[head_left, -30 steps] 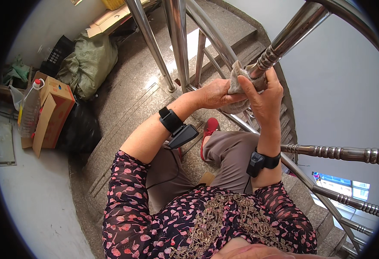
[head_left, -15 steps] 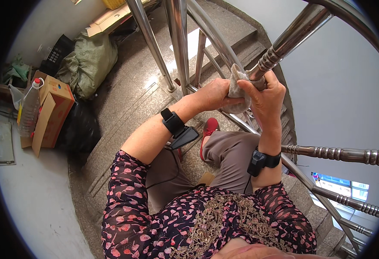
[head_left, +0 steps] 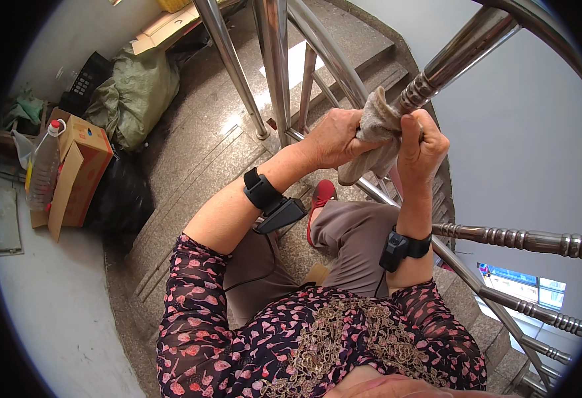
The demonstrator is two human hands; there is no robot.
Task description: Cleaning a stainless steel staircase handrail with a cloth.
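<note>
A damp-looking grey-beige cloth [head_left: 378, 119] is wrapped round the lower part of a shiny metal baluster [head_left: 453, 56] on the stair railing. My left hand [head_left: 340, 138] is closed on the cloth's left side, thumb and fingers pressed into it. On the other side of the post, my right hand [head_left: 421, 146] is closed with its thumb up against the post, gripping the cloth's other side; its fingertips are partly hidden. A loose fold of the cloth hangs below between both hands. Black straps with small devices circle both my forearms.
More metal balusters [head_left: 274, 73] rise ahead, and others [head_left: 523, 235] stretch along the right. Stone steps [head_left: 350, 33] curve around me. Along the left wall are a cardboard box [head_left: 88, 176], a plastic bottle [head_left: 44, 166], a green woven sack [head_left: 138, 99] and a black bag [head_left: 118, 199].
Both hands and the cloth have shifted slightly right. The cloth is bunched higher beside the post, and its loose fold hangs more visibly beneath my left hand.
</note>
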